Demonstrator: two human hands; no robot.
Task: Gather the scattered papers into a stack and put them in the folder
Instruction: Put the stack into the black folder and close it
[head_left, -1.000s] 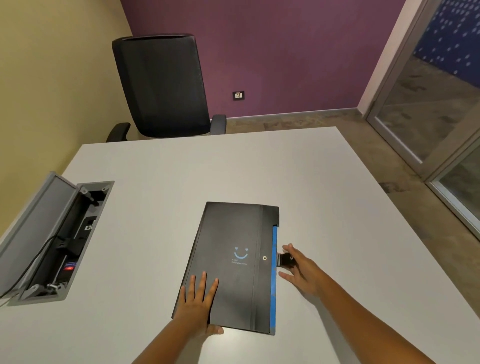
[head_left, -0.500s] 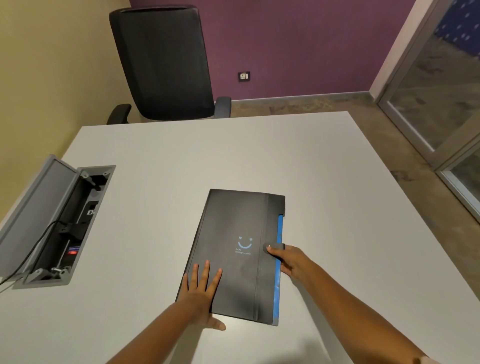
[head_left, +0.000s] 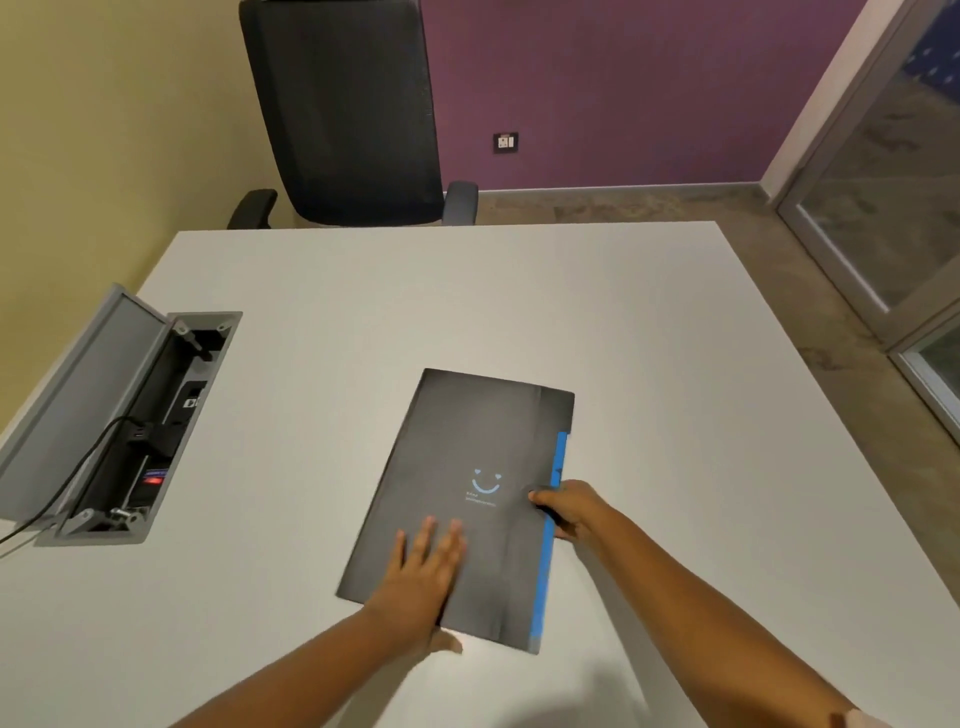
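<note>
A black folder (head_left: 483, 441) with a blue smile mark and a blue right edge lies closed on the white table (head_left: 649, 364), near its front. My left hand (head_left: 423, 571) rests flat on the folder's near left part, fingers together. At the folder's right edge my right hand (head_left: 569, 506) has its thumb on the small black strap tab, pressing it onto the cover near the snap. No loose papers are in view.
An open grey cable box (head_left: 130, 415) with plugs and a cord is set into the table at the left. A black office chair (head_left: 348, 114) stands behind the table's far edge. Glass doors (head_left: 893, 208) are at the right.
My right hand drew the strap tab from beside the folder over the blue edge onto the cover. The left hand slid slightly inward, its fingers drawing together, and the view tipped down.
</note>
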